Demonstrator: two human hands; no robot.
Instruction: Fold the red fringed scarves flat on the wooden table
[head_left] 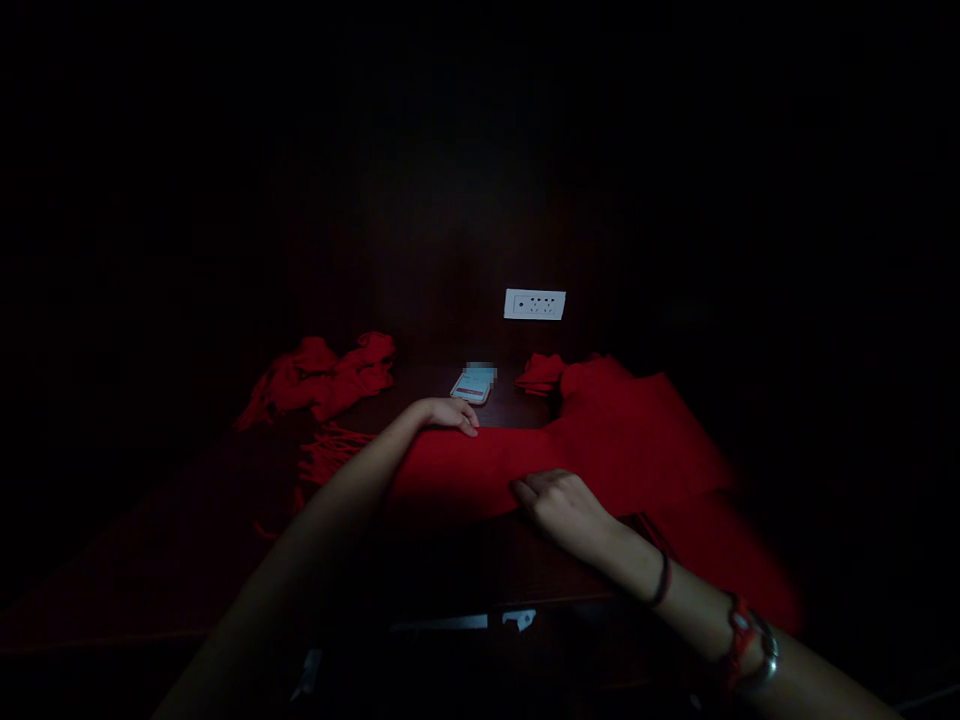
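Observation:
A red fringed scarf point(480, 465) lies stretched across a dark table, with its tassels to the left. My left hand point(448, 412) rests at the scarf's far edge, fingers extended and slightly apart, touching the cloth. At the near edge, my right hand point(562, 508) has its fingers curled closed on the scarf's border; the fingertips are partly hidden. To the right the scarf's cloth widens into a larger red spread point(637, 430), which runs down past my right forearm into shadow.
A bunched red fringed cloth point(330, 378) lies at the back left, and a small folded red piece point(541, 374) at the back right. A lit phone point(472, 384) sits behind my left hand. A white socket panel point(535, 304) is on the back wall. The surroundings are very dark.

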